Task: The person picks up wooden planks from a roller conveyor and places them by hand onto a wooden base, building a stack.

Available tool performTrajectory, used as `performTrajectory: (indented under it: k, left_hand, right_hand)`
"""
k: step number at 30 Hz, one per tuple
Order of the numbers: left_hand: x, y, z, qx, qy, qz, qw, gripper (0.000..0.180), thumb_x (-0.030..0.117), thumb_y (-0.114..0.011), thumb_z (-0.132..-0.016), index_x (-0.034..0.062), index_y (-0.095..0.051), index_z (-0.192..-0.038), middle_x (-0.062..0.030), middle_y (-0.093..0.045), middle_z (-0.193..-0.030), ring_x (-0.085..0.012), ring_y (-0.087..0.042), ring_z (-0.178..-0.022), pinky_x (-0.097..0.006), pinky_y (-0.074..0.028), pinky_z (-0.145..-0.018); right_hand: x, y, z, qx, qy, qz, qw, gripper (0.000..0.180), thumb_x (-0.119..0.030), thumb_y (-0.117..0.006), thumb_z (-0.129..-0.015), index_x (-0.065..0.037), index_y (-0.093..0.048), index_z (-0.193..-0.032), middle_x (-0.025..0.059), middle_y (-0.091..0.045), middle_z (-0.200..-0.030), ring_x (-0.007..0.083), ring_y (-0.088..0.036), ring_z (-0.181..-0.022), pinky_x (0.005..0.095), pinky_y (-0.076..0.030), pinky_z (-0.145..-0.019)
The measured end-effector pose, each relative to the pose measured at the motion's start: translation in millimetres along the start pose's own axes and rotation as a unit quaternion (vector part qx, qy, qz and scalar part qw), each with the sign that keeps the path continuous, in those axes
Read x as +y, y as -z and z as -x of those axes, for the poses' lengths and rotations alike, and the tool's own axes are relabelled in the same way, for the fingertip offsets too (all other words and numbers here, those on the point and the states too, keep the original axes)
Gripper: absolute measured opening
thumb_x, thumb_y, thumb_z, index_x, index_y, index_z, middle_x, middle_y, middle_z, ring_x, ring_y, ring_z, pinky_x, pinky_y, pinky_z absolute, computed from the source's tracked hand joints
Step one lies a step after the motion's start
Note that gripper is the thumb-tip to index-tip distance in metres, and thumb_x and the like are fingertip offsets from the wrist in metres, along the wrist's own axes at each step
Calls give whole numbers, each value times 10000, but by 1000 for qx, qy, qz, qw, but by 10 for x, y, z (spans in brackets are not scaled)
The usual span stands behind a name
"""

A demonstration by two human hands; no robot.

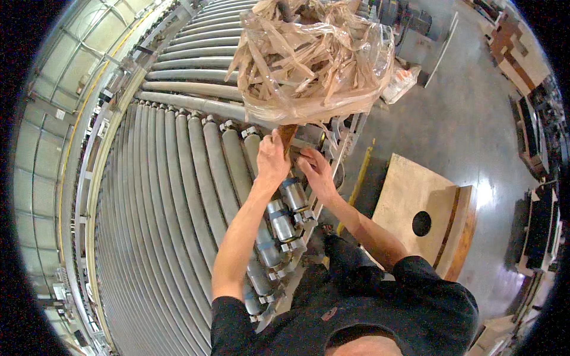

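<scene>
Left hand: the left hand (272, 159) is gripping the lower end of a narrow brown wooden strip (287, 135), fingers closed round it, just beneath the bag.
Right hand: the right hand (316, 172) is lying just beside the left, fingers curled at the conveyor's edge; whether it is clamping anything, I cannot tell.
Bag: a clear plastic bag stuffed with tan wood scraps and strips (312, 56) is sitting on the rollers above both hands.
Conveyor: a grey metal roller conveyor (172, 178) is curving away to the left.
Floor: a pale plywood panel with a round hole (415, 207) is lying on the grey concrete floor (451, 118), well apart from the hands.
</scene>
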State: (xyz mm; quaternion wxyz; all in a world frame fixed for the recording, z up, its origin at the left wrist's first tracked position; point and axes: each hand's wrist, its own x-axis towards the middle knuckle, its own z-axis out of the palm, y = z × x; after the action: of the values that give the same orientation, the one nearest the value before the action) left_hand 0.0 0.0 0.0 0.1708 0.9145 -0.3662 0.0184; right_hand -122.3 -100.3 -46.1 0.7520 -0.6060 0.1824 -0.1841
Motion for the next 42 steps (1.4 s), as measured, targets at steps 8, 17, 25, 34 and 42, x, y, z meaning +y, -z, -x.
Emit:
performTrajectory:
  k: [8, 17, 25, 34, 42]
  left_hand:
    - [209, 999, 1947, 4, 61, 81, 995, 726, 24, -673, -751, -13, -423, -1431, -265, -555, -1197, -456, -562, -1097, -495, -475, -941]
    - [-62, 2006, 4774, -16, 169, 33, 985, 781, -22, -678, -604, -25, -516, -1368, -254, -613, -1169, -445, -593, -1078, -494, -497, -918]
    - [-996, 2324, 6906, -99, 496, 65, 860, 533, -38, -682, -697, -37, -661, -1230, -223, -676, -1148, -330, -676, -1003, -421, -534, -850]
    - [-980, 2541, 6535, -209, 586, 389, 679, 304, 153, -750, -809, -129, -706, -911, -162, -726, -796, -239, -732, -726, -351, -598, -663]
    - [-1406, 2434, 6817, -121, 537, 230, 802, 290, 265, -789, -784, -14, -762, -857, -52, -704, -677, -114, -611, -582, -305, -483, -520]
  right_hand:
    - [-227, -511, 59, 69, -45, -253, 964, 405, -165, -671, -960, 24, -524, -1287, 81, -642, -1142, 174, -612, -1037, 320, -494, -915]
    - [-179, -580, -71, 73, -63, -283, 954, 334, -318, -538, -1019, 6, -614, -1050, 114, -678, -900, 240, -668, -785, 384, -560, -730]
    - [-494, -788, 41, -41, -108, -295, 949, 359, -336, -603, -995, -49, -669, -1200, 27, -673, -1037, 174, -606, -967, 375, -523, -813]
    - [-479, -839, 244, -102, -1, -79, 992, 252, -289, -753, -913, -43, -732, -866, -47, -600, -707, 46, -468, -519, 248, -335, -464]
    - [-467, -1157, 104, -191, 60, 171, 965, 411, -406, -611, -989, -30, -720, -1113, -4, -668, -979, 120, -592, -940, 292, -456, -849]
